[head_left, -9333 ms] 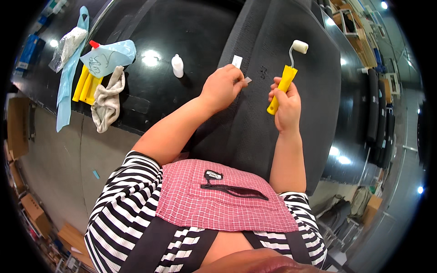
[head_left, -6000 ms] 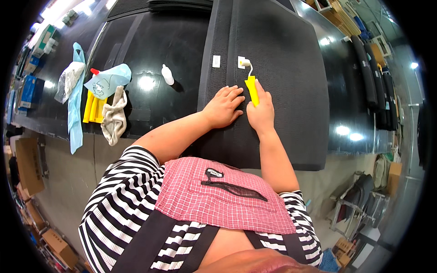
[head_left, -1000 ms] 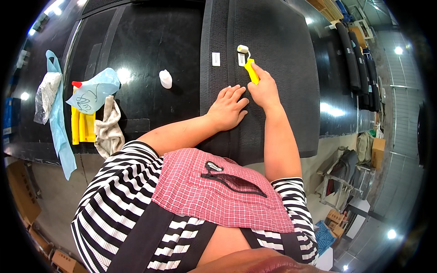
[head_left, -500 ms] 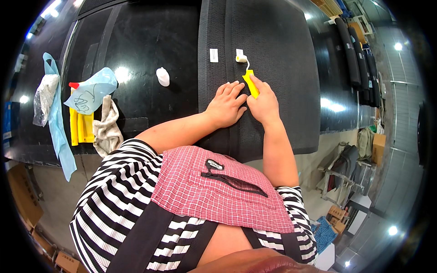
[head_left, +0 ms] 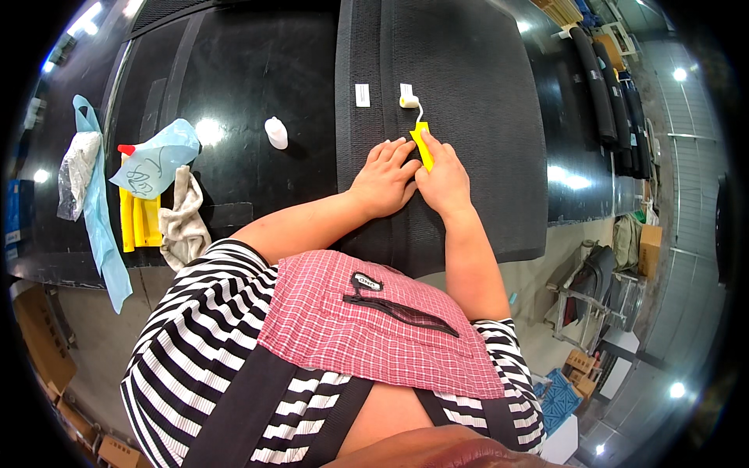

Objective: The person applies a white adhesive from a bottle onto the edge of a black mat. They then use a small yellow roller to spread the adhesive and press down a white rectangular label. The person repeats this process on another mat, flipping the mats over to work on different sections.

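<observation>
My right grip (head_left: 443, 178) is closed around the handle of the yellow-handled roller (head_left: 422, 144), thumb side toward my other hand. The handle's long axis points away from me, leaning slightly left, and a bent wire carries the white head (head_left: 409, 102) out beyond my knuckles. That head lies across the near end of the right-hand label (head_left: 406, 89) (whether it presses or just skims, I cannot tell). So the label is straight ahead of the roller, and my right hand is the nearer one. My left hand (head_left: 381, 186) holds nothing, spread flat on the black sheet (head_left: 484, 156), its fingertips just beside the handle. Farther left on the sheet is the left-hand label (head_left: 362, 95); past its edge, a white bottle (head_left: 276, 133) stands on the dark surface (head_left: 257, 70).
</observation>
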Demonstrator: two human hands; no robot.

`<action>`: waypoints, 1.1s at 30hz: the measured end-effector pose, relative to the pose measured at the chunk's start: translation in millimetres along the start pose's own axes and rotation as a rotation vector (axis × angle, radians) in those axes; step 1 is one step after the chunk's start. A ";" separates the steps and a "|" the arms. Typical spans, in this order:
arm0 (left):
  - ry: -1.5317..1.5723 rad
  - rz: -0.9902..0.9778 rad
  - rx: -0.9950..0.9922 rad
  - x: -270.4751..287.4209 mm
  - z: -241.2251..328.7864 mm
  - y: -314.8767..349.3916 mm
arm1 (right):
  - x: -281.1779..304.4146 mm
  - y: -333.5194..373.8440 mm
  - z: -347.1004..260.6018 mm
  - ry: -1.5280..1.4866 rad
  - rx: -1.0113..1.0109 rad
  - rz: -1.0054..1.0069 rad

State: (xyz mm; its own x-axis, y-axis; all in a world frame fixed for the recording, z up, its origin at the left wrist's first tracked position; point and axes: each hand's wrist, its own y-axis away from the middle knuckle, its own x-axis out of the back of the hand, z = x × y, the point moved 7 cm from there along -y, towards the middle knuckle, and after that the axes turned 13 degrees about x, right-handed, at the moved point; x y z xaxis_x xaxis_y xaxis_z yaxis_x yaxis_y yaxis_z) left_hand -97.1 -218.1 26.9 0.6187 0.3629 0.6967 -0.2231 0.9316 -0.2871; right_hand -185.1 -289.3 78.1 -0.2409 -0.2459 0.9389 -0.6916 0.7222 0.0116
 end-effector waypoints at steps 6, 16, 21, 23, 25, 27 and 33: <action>0.007 -0.024 0.010 -2.5 -2.0 -0.1 | 5.4 4.4 -3.3 0.006 -0.005 -0.011; 0.021 -0.018 0.007 2.1 0.4 0.7 | 39.6 31.0 6.2 -0.312 -0.048 0.252; 0.137 -0.051 -0.026 6.3 -6.1 1.3 | 7.6 20.6 -6.8 -0.580 -0.052 0.246; 0.319 -0.083 -0.048 10.2 -18.6 2.4 | -6.8 11.2 -22.1 -0.693 0.014 0.212; 0.181 -0.127 -0.081 30.3 -24.8 11.7 | -7.9 6.8 -45.4 -0.562 0.147 0.223; 0.045 -0.158 -0.041 44.1 -37.6 26.0 | -13.0 4.2 -63.4 -0.418 0.197 0.184; 0.019 -0.125 -0.065 49.5 -44.9 58.2 | -34.4 -8.7 -81.6 -0.159 0.123 0.011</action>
State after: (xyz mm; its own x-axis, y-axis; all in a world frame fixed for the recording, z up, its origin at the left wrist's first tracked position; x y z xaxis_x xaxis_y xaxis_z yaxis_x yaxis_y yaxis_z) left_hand -45.7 -146.9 15.2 0.6532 0.2435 0.7170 -0.0945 0.9657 -0.2419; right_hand -115.2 -234.4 73.7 -0.3466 -0.3441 0.8726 -0.7641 0.6431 -0.0499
